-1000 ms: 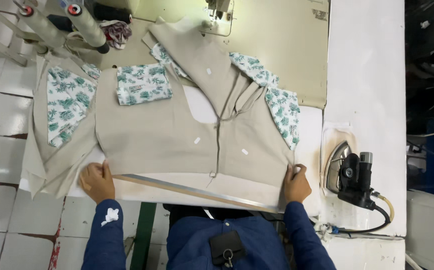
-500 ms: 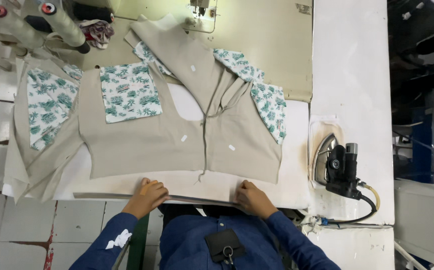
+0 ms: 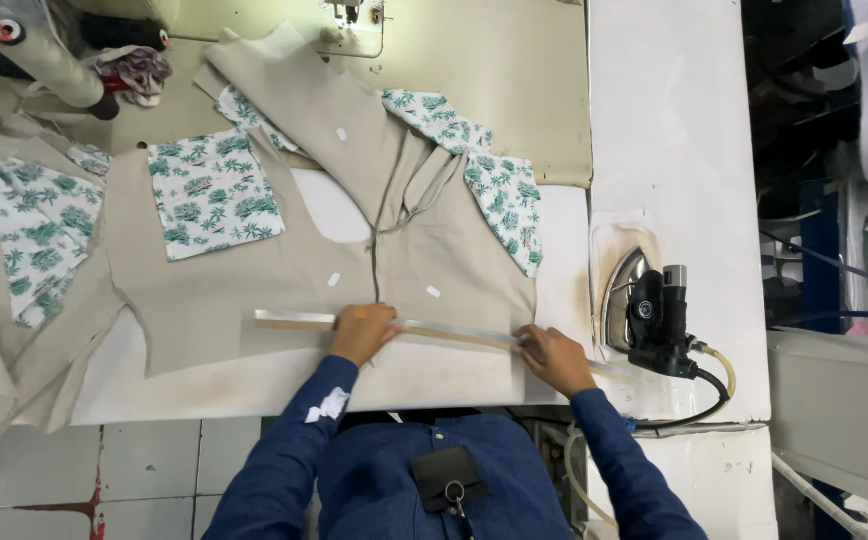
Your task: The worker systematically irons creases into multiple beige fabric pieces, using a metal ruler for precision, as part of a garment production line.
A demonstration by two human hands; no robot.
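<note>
A beige garment point(image 3: 254, 290) with green leaf-print panels lies spread flat on the white table point(image 3: 674, 130). A long, thin, pale ruler point(image 3: 454, 333) lies slanted across its lower part, near the hem. My left hand point(image 3: 364, 332) presses down on the ruler near the garment's centre seam, fingers curled over it. At the ruler's right end, by the garment's right edge, my right hand point(image 3: 556, 358) has its fingertips on the ruler. Whether the right hand also holds something small is not visible.
A black and silver iron point(image 3: 649, 312) rests on a scorched pad at the right, its cord trailing toward the table's front edge. A sewing machine point(image 3: 354, 15) stands at the back. Thread cones point(image 3: 39, 55) and more beige fabric pieces point(image 3: 24, 300) are at the left.
Both hands left the hem's outer corners, came to the middle, and now hold the ruler farther up on the garment. The view has shifted left.
</note>
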